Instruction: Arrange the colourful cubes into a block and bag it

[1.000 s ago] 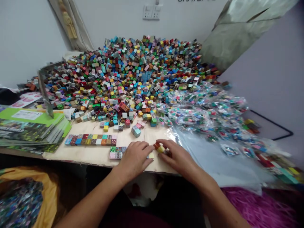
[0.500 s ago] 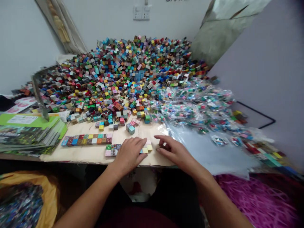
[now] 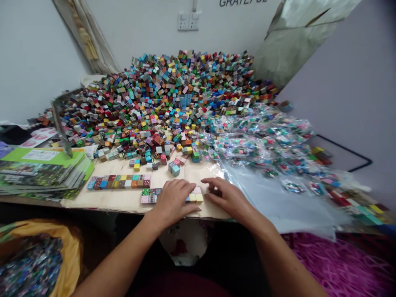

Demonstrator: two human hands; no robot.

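My left hand (image 3: 175,200) lies across a short double row of small patterned cubes (image 3: 149,196). Its fingers are on the far side and its thumb on the near side, hiding the middle of the row. Pale yellow cubes (image 3: 195,198) show at the row's right end. Just right of that end is my right hand (image 3: 227,198), with thumb and fingers apart and nothing visible between them. A longer double row of cubes (image 3: 119,182) lies to the left on the wooden board (image 3: 102,201). A few loose cubes (image 3: 174,169) sit beyond my left hand.
A big heap of mixed cubes (image 3: 167,95) rises against the wall. Filled clear bags (image 3: 244,146) and flat plastic sheets (image 3: 278,204) lie to the right. Printed booklets (image 3: 40,173) are stacked at left, above a yellow bag (image 3: 69,255). Pink shredded filler (image 3: 337,264) is at lower right.
The whole view has shifted slightly, so things sit a little farther right. My right hand is slightly closer to the row's right end. My left hand keeps its place over the cubes.
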